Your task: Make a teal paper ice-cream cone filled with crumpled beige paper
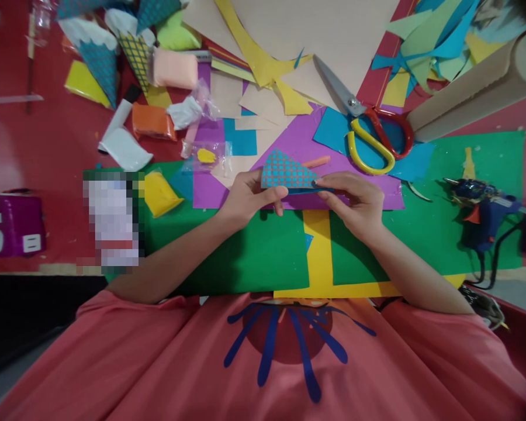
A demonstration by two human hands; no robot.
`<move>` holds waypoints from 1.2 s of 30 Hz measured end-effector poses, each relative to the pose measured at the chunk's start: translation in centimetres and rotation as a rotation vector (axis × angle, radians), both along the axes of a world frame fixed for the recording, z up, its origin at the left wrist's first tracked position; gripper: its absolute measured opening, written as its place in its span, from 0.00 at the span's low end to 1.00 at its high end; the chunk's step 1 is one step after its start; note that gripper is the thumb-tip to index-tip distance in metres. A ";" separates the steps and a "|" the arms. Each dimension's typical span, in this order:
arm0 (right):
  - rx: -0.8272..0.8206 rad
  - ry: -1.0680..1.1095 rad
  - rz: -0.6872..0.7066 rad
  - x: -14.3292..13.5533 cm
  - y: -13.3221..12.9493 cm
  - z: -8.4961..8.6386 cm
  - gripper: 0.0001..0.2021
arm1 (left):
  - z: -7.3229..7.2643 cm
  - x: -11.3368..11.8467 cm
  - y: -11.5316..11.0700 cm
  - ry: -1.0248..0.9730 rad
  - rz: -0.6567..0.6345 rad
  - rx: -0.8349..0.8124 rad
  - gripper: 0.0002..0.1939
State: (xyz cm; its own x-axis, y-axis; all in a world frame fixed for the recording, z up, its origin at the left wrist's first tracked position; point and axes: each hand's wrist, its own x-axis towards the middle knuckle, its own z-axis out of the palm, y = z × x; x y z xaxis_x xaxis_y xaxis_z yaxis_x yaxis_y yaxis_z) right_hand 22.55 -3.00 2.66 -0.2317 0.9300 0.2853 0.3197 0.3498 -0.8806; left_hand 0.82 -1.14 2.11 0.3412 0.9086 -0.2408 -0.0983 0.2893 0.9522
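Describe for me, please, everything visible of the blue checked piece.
The blue checked piece looks like thin craft foam or paper, crossed by brownish lines. It is roughly triangular, with plain blue showing along its lower edge. The left hand holds its wide end, the right hand its narrow end, over the purple sheet.

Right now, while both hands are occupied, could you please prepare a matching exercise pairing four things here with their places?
Things:
1. Thin blue-and-brown checked piece
2. Metal scissors with red and yellow handles
3. Dark blue glue gun
4. Orange block in clear wrap

Places:
A. Partly over blue paper
B. Beside a white crumpled packet
C. Between left hand and right hand
D. On the green sheet

Pairs: 1-C, 2-A, 3-D, 4-B
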 end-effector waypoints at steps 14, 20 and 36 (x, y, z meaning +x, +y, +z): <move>0.319 -0.137 0.145 0.2 0.0 -0.3 0.08 | 0.4 0.1 0.1 -0.025 -0.009 -0.111 0.25; 0.336 -0.217 0.194 0.6 0.0 -1.0 0.07 | 0.5 0.1 0.3 0.017 -0.009 -0.200 0.24; 0.100 0.045 0.040 0.3 -0.1 -0.1 0.05 | 0.2 0.1 0.1 -0.013 0.004 -0.117 0.25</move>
